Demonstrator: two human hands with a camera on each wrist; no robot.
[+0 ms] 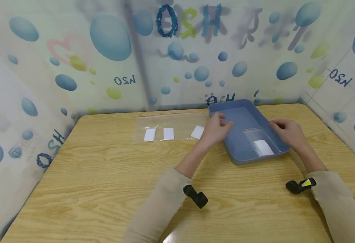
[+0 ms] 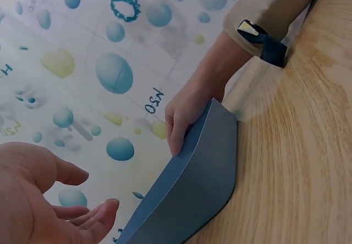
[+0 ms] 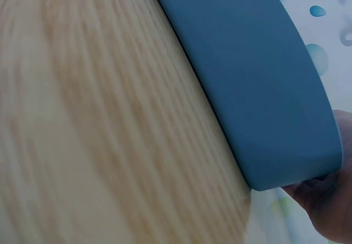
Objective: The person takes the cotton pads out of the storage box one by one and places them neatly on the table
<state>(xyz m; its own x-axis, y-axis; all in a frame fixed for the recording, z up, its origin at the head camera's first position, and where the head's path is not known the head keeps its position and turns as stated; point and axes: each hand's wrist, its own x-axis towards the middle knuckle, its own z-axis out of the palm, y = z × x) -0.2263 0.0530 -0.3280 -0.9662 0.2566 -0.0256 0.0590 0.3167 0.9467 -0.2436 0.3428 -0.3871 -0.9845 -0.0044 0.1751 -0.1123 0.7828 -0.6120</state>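
Observation:
A blue-grey plastic tray (image 1: 236,157) rests on the table at the right. Inside it lies a small clear zip bag (image 1: 249,134) with a white rectangular piece (image 1: 263,147) in its lower part. My right hand (image 1: 288,133) grips the tray's right rim, its fingers over the edge in the left wrist view. Above the tray's left side hovers my left hand (image 1: 215,130), thumb and fingers apart and nothing between them. Just left of it, clear plastic bagging (image 1: 183,123) with a reddish top line holds three visible white rectangles (image 1: 168,134); my left hand partly covers its right end.
The wooden table (image 1: 104,189) extends to the left and toward me. A patterned curtain (image 1: 153,64) with blue and green spots stands behind it and at both sides. Small black devices (image 1: 197,197) are strapped at both sleeve cuffs.

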